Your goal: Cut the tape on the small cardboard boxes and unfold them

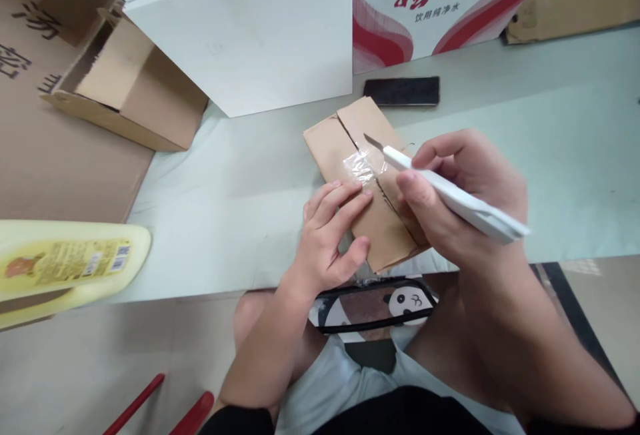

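A small brown cardboard box lies at an angle near the table's front edge. A strip of clear tape crosses the seam between its flaps. My left hand rests on the box's left side, fingers stretched out and fingertips beside the tape. In my right hand is a white utility knife, gripped between thumb and fingers, its blade out. The blade tip is over the box near the tape; whether it touches the cardboard I cannot tell.
Behind the box lies a black phone. Large white boxes and a red-and-white carton stand at the back. An opened cardboard box is at the left, with a yellow bottle nearer. A panda-print bag sits below the table edge.
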`<state>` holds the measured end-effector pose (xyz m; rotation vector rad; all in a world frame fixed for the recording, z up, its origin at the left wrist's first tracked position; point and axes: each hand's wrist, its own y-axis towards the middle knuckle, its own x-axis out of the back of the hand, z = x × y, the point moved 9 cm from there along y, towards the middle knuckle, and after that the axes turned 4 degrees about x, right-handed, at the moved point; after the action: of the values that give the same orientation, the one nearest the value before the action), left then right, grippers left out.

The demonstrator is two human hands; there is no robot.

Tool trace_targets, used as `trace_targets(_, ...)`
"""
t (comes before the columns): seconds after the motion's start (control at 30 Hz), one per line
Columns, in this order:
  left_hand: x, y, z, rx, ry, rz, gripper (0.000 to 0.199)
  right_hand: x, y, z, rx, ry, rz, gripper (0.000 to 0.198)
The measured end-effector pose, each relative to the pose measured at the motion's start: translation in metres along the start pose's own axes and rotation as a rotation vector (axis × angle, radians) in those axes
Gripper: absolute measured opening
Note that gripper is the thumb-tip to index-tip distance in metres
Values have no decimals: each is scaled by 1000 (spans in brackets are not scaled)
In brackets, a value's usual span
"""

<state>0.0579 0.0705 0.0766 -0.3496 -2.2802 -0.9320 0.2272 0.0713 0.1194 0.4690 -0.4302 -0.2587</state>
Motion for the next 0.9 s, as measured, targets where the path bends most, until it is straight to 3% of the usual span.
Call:
trace_targets(0.17, -2, 1, 0, -34, -30, 33, 51, 1, 5, 14, 96, -30, 6, 11)
trace_targets(0.37, -4, -1, 2, -27, -55, 10, 51, 1, 1, 5, 29, -21, -43, 21)
trace_targets(0.5, -4, -2, 2, -28, -73, 3, 51, -1, 0, 6, 35, -68, -22, 13)
trace_targets(0.9, -3, 0, 2, -25, -66, 14, 50, -5, 4, 11, 53, -152, 51, 13)
